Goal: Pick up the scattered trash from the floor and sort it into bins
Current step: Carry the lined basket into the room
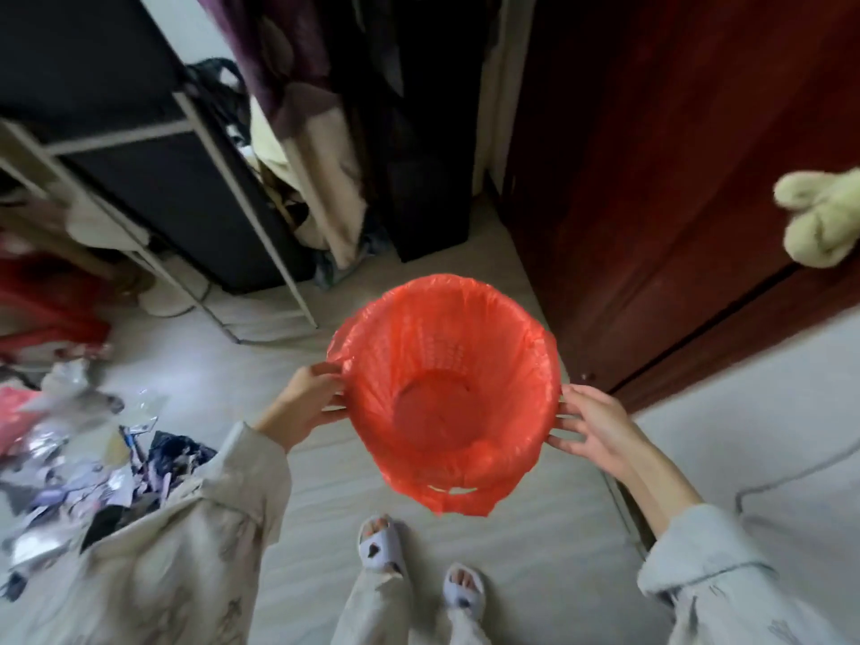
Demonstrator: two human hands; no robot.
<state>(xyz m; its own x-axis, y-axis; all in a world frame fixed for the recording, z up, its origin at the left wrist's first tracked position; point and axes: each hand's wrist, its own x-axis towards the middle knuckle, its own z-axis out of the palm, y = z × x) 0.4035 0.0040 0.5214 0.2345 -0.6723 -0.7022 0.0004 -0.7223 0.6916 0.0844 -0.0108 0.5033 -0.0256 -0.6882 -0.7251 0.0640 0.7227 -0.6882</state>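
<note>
Both my arms extend forward and down, forearms converging slightly, sleeves pushed back from the wrists. My left hand [309,402] meets the left rim of the bin [446,388]; my right hand [593,428] meets the right side, a little lower. The bin is a perforated basket lined with a red plastic bag [465,493], whose edge hangs loose below the near rim. The bin is held off the floor [325,528], tilted with its mouth toward me, above and ahead of my slippers [379,544].

No brand, label or writing is legible anywhere in view.

Left hand: fingers curled round the rim, thumb on top, gripping bag and basket edge together. Right hand: fingers spread and fairly straight, tips pressing the outer wall; I cannot tell whether the thumb hooks over the rim.

The scattered trash [70,439], wrappers and paper scraps, lies on the floor at lower left, well apart from the bin. A metal-framed rack [223,188] stands behind it, and a dark red door [651,202] at right.
</note>
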